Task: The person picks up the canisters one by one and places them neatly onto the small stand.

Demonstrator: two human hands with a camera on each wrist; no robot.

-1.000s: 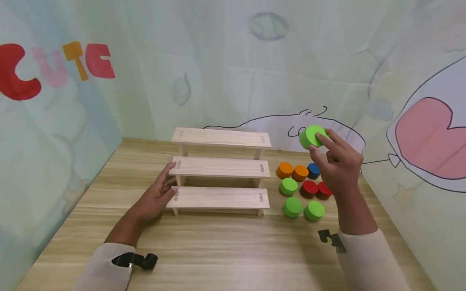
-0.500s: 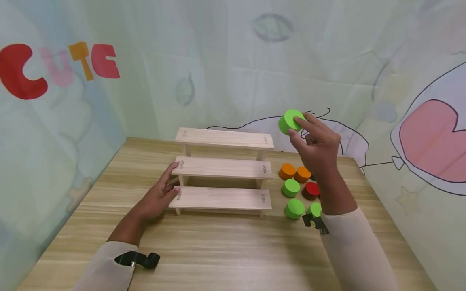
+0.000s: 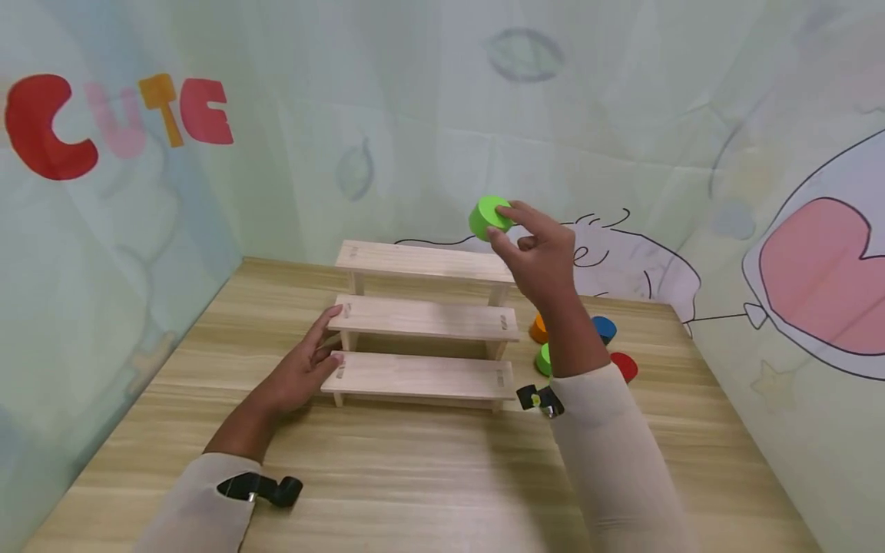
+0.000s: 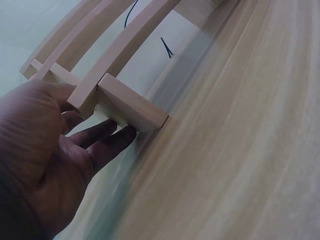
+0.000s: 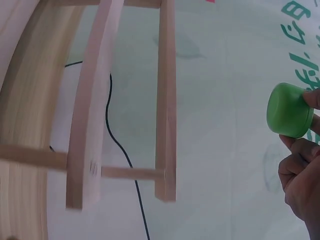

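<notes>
A pale wooden three-tier stand (image 3: 422,376) stands on the table. My left hand (image 3: 300,376) grips its left end, thumb on the lowest board and index finger at the middle one. In the left wrist view, other fingers of the left hand (image 4: 65,145) reach under the lowest board to its side leg. My right hand (image 3: 542,250) pinches a bright green round block (image 3: 489,218) between thumb and fingers. It holds the block in the air above the right part of the top board. In the right wrist view the green block (image 5: 289,110) is apart from the stand.
Right of the stand, an orange block (image 3: 538,329), a green block (image 3: 544,359), a blue block (image 3: 604,330) and a red block (image 3: 624,366) show, partly behind my right arm. A printed cloth (image 3: 415,115) hangs behind the wooden table (image 3: 415,476).
My right hand has moved left and slightly up with the green block, from above the loose blocks to above the top board. My left hand has stayed on the stand.
</notes>
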